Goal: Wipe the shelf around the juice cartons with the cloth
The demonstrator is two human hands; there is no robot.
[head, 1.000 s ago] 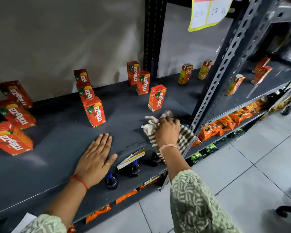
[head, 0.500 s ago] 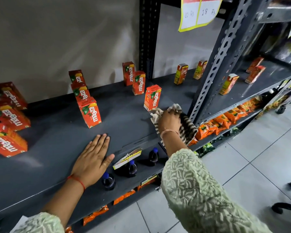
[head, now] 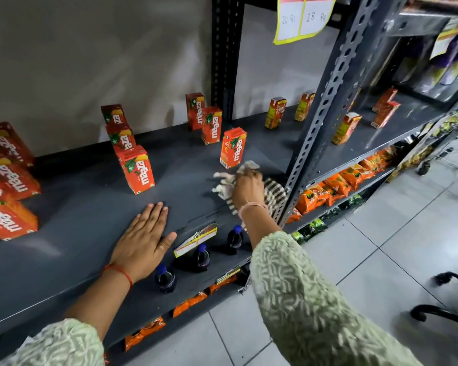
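A dark grey metal shelf (head: 85, 223) carries several red-orange juice cartons in loose rows. My right hand (head: 247, 188) is shut on a striped black-and-white cloth (head: 274, 194), pressing it on the shelf near the front edge. The cloth lies just in front of the nearest upright carton (head: 233, 147) and beside the perforated upright post (head: 320, 109). My left hand (head: 143, 240) lies flat and open on the shelf, palm down, in front of another carton (head: 138, 169). More cartons (head: 9, 220) lie tilted at the far left.
Dark bottles with blue caps (head: 201, 257) stand on the shelf below, behind a price tag (head: 196, 240). Orange snack packets (head: 336, 184) fill lower shelves. Other cartons (head: 345, 128) stand on the shelf bay to the right. A tiled floor (head: 381, 260) lies to the right.
My right hand slid the cloth back toward the nearest carton, then a little leftward along the shelf. My left hand has stayed flat in place.
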